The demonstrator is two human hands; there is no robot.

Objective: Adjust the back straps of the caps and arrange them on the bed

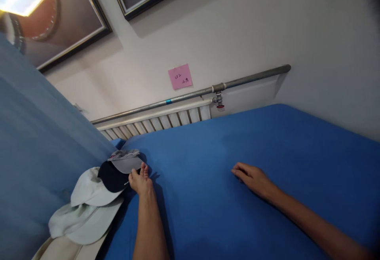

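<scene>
Five fabric caps already lie in an overlapping row along the left side of the blue-covered surface [202, 185], beside a pale blue hanging curtain [35, 153]. A light grey cap with a curved brim [127, 165] is at the far end, over a black cap [109, 176]; that one overlaps a white cap [90, 186], followed by a pale greenish-white cap [69, 220] and a cream cap [63, 248] cut off by the frame's lower edge.

The left hand [141, 179] is at the brims of the grey and black caps; I cannot tell whether its grip pinches one or merely rests there. The right hand [252, 177] is well apart, over the surface, fingers loosely curled but not closed on anything visible.

The layering looks largely formed; the far end seems the part being handled. Whether more caps continue below the frame cannot be told.
</scene>
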